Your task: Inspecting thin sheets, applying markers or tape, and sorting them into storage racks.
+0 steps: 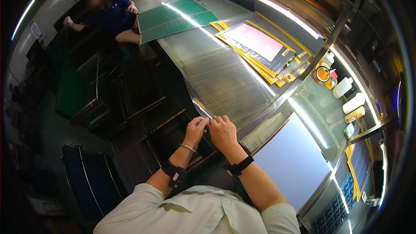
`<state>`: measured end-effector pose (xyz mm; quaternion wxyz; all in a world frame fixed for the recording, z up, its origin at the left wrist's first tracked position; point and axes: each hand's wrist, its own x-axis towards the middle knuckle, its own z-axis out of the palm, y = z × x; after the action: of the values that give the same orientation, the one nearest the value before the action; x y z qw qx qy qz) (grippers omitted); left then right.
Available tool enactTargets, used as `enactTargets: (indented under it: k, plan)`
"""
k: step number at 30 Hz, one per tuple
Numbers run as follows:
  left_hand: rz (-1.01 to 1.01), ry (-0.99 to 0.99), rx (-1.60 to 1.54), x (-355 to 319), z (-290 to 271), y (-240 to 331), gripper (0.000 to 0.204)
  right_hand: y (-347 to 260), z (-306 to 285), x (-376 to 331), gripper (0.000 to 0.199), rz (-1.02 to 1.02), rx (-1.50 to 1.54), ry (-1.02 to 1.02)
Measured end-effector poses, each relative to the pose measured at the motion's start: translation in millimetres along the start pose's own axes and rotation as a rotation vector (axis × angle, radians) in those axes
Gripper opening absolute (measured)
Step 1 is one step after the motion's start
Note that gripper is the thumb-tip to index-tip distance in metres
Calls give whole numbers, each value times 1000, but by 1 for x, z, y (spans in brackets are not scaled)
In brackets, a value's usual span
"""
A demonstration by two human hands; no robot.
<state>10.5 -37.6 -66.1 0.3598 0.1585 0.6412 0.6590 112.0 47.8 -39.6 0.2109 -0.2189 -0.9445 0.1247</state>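
Both hands pinched together on near corner of clear plastic sheet (225, 84): left hand (197, 128) and right hand (222, 131) touching at its edge. Sheet's long axis running away up the desk (190, 43), over the desk's near edge.

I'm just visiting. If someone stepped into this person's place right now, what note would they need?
Left hand and right hand: both pinch the near corner of the clear plastic sheet, grip closed, fingertips together.
Sheet: spread across the grey workbench, its near corner raised off the edge.
Beyond it: yellow-edged clear bags and green cutting mats.
Done: corner picked up. Left: the rest of the sheet lies flat.
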Motion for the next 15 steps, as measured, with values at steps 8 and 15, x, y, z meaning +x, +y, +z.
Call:
enactTargets:
  k: [8,15]
  plan:
    - [-214,-122,-315,1,14,14,32,-6,-25,29,36,452,416,-126]
    - [-332,-152,-305,-7,5,13,35,-4,-31,39,30,463,511,-167]
